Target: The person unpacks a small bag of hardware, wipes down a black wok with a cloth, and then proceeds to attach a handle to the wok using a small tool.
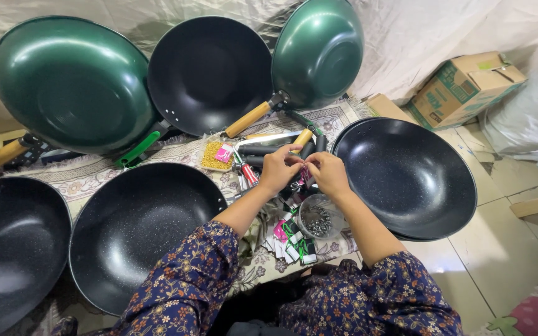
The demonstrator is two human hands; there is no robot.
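Centrally, left hand [279, 168] and right hand [328, 173] meet fingertip to fingertip, fingers pinched on a small item too tiny to identify, above a round container of screws [317, 221]. Black woks [409, 177] crowd both sides; little free floor. Green-black tags [297, 239] lie below; cardboard box [462, 87] far right.

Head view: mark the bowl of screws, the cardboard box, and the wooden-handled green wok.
bowl of screws [319, 221], head view, on the screws inside.
cardboard box [462, 87], head view, on its green-printed side.
wooden-handled green wok [319, 50], head view, on its inner surface.
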